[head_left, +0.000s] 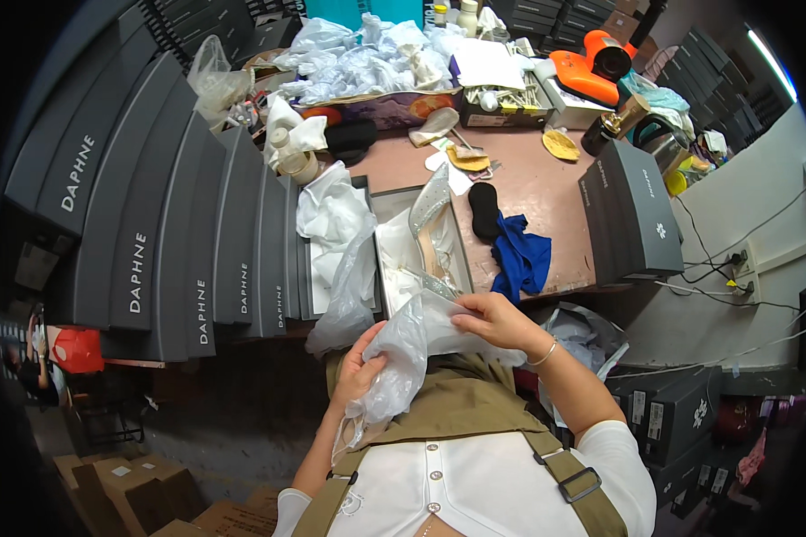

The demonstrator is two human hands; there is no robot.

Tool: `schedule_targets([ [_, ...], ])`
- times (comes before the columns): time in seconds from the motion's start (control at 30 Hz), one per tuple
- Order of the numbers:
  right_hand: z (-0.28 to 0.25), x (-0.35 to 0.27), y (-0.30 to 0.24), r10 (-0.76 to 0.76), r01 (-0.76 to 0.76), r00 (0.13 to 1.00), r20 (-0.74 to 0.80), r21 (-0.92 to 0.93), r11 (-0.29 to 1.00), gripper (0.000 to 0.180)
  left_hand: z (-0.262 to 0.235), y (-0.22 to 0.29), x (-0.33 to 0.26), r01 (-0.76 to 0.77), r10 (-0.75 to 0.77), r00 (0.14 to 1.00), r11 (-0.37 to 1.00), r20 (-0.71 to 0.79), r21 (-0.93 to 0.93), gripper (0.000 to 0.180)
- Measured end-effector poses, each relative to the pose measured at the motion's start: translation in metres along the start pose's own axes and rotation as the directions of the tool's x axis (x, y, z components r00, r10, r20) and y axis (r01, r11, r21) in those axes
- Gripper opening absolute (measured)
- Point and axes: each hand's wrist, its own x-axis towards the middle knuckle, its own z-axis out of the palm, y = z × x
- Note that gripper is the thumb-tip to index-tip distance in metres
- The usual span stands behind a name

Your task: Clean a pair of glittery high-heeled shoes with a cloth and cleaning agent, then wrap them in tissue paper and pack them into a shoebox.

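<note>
A clear plastic bag [403,353] hangs in front of my chest, held by both hands. My left hand [360,365] grips its lower left side. My right hand [493,319] pinches its upper edge, where a glittery silver high-heeled shoe [439,286] pokes into the bag. Just beyond lies an open shoe box [461,246] lined with white paper, with a second silver heeled shoe [430,208] resting inside.
A row of dark grey shoe boxes [152,233] stands on the left. Crumpled white paper and bags [336,233] lie beside the open box. On the brown table are a blue cloth [521,258], a black insole [484,208], another grey box [631,215] and an orange tool [587,72].
</note>
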Motion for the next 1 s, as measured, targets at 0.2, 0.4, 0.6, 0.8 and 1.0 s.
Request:
schedule_targets([
  [0.2,-0.015,0.014,-0.011,-0.059,0.031,0.987,-0.151,-0.179,0.983,0.019,-0.016,0.024,0.028,-0.189,0.217,0.959,0.969,-0.18,0.16,0.052],
  [0.4,0.039,0.05,-0.06,-0.413,0.346,0.877,-0.244,-0.275,0.897,0.015,0.014,0.018,0.065,-0.377,0.497,0.821,0.843,-0.283,0.384,0.052],
  [0.6,0.086,0.038,-0.043,-0.439,0.297,0.897,-0.05,-0.666,0.684,0.013,0.025,-0.029,0.049,-0.298,0.374,0.897,0.904,-0.235,0.306,0.061],
  [0.8,0.082,0.012,-0.036,-0.491,0.39,0.866,0.094,-0.741,0.547,0.027,0.035,0.031,0.049,-0.047,0.045,0.998,0.996,-0.038,-0.076,0.072],
  [1.0,0.068,-0.019,-0.037,-0.196,0.127,0.979,-0.052,-0.596,0.793,0.045,0.02,0.029,0.047,-0.132,0.152,0.985,0.967,-0.078,0.216,0.072],
])
